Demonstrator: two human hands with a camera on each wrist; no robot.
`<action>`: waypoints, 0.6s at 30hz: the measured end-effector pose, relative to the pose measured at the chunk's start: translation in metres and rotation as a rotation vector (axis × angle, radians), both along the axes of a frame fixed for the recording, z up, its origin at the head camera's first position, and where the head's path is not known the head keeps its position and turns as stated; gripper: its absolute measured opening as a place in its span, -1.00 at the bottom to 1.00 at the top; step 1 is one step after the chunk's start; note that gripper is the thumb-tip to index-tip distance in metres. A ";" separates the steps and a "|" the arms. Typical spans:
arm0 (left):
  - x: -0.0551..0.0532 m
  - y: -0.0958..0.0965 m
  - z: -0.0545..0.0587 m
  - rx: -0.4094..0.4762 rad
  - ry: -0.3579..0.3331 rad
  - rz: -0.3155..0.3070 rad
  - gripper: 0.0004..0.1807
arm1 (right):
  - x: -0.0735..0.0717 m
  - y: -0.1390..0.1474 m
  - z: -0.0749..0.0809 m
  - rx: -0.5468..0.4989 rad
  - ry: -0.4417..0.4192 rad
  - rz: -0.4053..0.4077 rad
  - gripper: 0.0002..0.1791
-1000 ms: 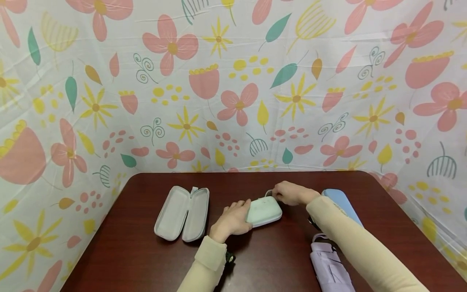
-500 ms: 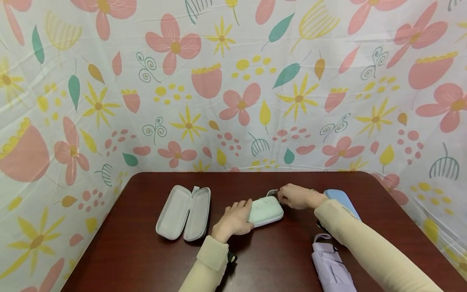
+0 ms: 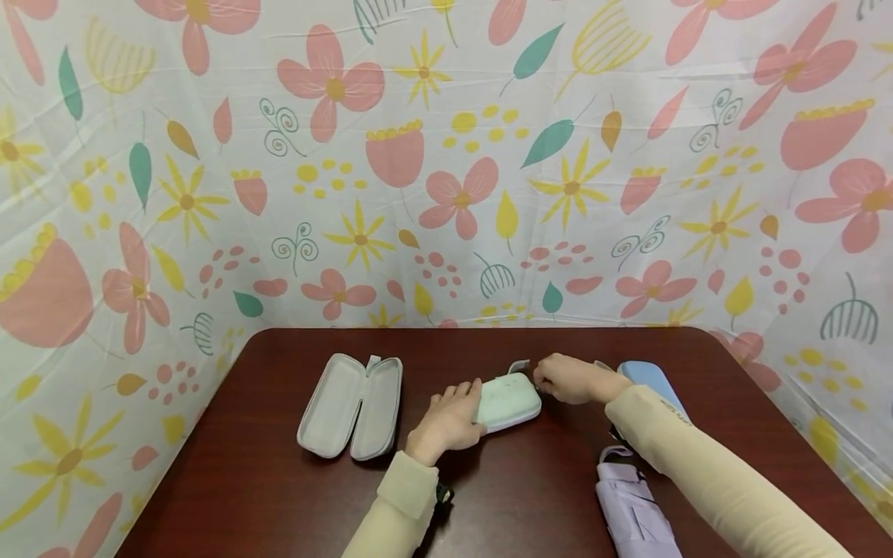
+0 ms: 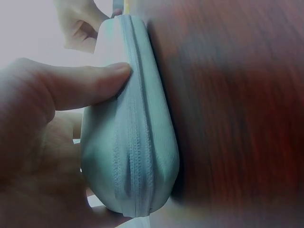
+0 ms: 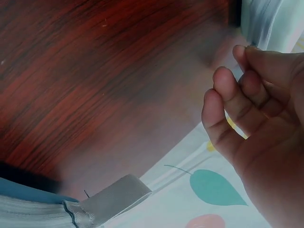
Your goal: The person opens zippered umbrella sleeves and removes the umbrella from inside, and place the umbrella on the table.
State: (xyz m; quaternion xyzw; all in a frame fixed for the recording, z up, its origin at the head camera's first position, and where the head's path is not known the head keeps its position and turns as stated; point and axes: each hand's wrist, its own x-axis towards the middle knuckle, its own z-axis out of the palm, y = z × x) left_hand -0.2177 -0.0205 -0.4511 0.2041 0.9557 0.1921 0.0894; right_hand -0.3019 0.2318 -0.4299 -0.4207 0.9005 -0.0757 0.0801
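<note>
A mint green zippered case, also seen end-on in the left wrist view, lies closed on the dark wooden table. My left hand grips its left end, thumb pressed along the zipper side and the other fingers over the top. At the right end is my right hand, thumb and fingertip pinched together right at the zipper in the right wrist view. The zipper pull is hidden between those fingertips. A grey strap loop sticks up from the back of the case.
An open grey case lies spread at the left. To the right is a blue case with a grey strap, partly behind my right forearm. A folded lilac umbrella lies nearer the front. Flower-print cloth hangs behind the table.
My right hand has moved from the back right corner of the mint green case round to its right end, leaving the strap loop uncovered. The left hand keeps its grip in place.
</note>
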 end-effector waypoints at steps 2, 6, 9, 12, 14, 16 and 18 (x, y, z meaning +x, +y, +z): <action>0.001 0.001 -0.001 0.002 0.011 0.007 -0.16 | 0.001 0.000 -0.001 0.002 0.007 -0.006 -0.77; 0.002 0.002 -0.001 0.018 0.024 0.022 -0.17 | 0.001 0.001 -0.004 -0.008 0.019 -0.011 -0.74; 0.001 0.004 -0.002 0.022 0.029 0.038 -0.17 | 0.003 0.000 -0.004 -0.015 0.026 -0.018 -0.73; 0.001 0.005 -0.003 0.018 0.038 0.053 -0.16 | 0.006 -0.001 -0.004 -0.014 0.040 -0.022 -0.74; 0.001 0.006 -0.003 0.020 0.042 0.062 -0.16 | 0.007 -0.001 -0.004 -0.018 0.055 -0.014 -0.73; 0.001 0.006 -0.004 0.018 0.046 0.071 -0.16 | 0.009 -0.002 -0.004 -0.017 0.062 -0.019 -0.70; 0.001 0.007 -0.004 0.012 0.056 0.082 -0.15 | 0.010 -0.002 -0.004 -0.014 0.070 -0.025 -0.68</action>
